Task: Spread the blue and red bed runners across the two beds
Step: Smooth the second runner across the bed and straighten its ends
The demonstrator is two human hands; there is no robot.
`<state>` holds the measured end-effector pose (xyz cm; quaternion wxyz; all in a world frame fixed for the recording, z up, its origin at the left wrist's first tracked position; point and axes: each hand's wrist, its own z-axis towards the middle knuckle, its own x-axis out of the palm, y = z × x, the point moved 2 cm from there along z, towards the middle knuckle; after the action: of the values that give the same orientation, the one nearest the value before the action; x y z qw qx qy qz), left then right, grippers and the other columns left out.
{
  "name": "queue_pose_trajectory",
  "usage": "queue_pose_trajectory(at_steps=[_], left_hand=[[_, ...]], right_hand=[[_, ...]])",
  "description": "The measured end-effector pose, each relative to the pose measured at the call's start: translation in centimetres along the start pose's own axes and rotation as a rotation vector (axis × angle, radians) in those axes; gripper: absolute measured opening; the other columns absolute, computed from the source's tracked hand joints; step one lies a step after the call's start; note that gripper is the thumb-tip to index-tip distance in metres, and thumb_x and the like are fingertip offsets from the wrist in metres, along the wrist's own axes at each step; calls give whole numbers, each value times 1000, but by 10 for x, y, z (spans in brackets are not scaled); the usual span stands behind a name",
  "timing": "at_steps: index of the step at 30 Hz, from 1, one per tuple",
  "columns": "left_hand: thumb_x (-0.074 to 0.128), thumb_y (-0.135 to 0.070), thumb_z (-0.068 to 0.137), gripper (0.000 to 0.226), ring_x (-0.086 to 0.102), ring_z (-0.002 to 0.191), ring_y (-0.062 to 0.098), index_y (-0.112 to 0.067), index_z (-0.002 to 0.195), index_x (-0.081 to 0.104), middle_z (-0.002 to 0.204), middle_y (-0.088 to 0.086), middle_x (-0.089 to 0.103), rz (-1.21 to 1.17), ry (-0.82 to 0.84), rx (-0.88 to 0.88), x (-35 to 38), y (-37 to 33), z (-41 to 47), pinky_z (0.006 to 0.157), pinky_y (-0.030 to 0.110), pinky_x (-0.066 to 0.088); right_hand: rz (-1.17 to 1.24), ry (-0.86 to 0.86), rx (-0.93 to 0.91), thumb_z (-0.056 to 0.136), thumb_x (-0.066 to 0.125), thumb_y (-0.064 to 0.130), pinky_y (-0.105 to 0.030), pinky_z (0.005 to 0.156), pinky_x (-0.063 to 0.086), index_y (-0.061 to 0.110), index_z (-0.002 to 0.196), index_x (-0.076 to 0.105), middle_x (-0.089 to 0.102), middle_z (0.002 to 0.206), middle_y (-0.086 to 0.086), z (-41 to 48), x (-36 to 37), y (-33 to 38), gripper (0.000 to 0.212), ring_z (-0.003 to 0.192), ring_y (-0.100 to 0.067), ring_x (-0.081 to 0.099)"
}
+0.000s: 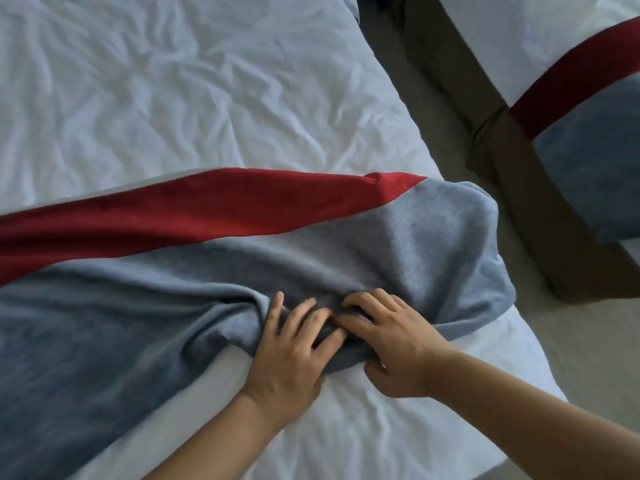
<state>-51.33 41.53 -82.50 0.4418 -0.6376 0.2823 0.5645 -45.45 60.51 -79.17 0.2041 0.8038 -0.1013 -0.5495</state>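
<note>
A blue and red bed runner (145,271) lies across the near bed (138,98), rumpled and bunched at its near edge, its right end draped over the bed's side. My left hand (294,348) rests on the bunched blue cloth with fingers spread. My right hand (388,344) sits right beside it, fingers curled into a fold of the same blue edge, thumb under it. On the second bed (519,29) at the upper right, another blue and red runner (581,109) lies flat across the white cover.
A carpeted aisle (433,98) separates the two beds. The second bed's dark brown base (519,168) runs along it. White, wrinkled bedding covers the near bed above and below the runner.
</note>
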Motion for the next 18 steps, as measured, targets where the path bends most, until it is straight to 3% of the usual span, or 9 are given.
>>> queue_pose_trajectory(at_steps=[5, 8, 10, 12, 15, 18], left_hand=[[74, -49, 78, 43, 51, 138, 35, -25, 113, 73, 135, 13, 63, -76, -20, -68, -18, 32, -20, 115, 69, 27], [71, -61, 86, 47, 41, 147, 29, -32, 123, 70, 147, 14, 55, -61, -48, -88, -20, 60, -52, 116, 68, 26], [71, -47, 91, 41, 39, 147, 33, -34, 130, 65, 150, 18, 51, -43, -125, -119, -17, 76, -79, 116, 64, 30], [67, -34, 96, 43, 49, 138, 39, -32, 138, 60, 147, 20, 53, -32, -188, -201, -18, 90, -103, 109, 56, 40], [61, -17, 91, 57, 60, 107, 37, -32, 145, 52, 129, 14, 61, 23, -214, -329, -25, 112, -129, 83, 48, 48], [61, -3, 81, 65, 60, 94, 33, -23, 143, 59, 111, 8, 64, -24, -220, -374, -29, 122, -143, 75, 46, 53]], right_hand=[[-60, 65, -130, 68, 60, 43, -38, 115, 33, 21, 149, 40, 38, 153, -4, 38, 10, 36, 86, 138, -28, 38], [-88, 40, -176, 72, 61, 42, -44, 113, 37, 18, 155, 32, 40, 152, -12, 48, 21, 61, 91, 136, -35, 40], [-107, 37, -184, 69, 61, 36, -48, 110, 39, 18, 155, 33, 42, 147, -17, 54, 29, 77, 92, 133, -39, 42], [-89, -1, -151, 70, 64, 37, -49, 109, 39, 17, 151, 40, 43, 145, -18, 58, 36, 93, 87, 133, -40, 42], [-137, -62, -103, 74, 71, 43, -49, 109, 39, 18, 141, 51, 43, 145, -16, 65, 44, 115, 75, 135, -38, 40], [-177, -167, -9, 78, 74, 33, -54, 99, 44, 20, 141, 52, 46, 142, -18, 72, 50, 127, 68, 129, -40, 44]])
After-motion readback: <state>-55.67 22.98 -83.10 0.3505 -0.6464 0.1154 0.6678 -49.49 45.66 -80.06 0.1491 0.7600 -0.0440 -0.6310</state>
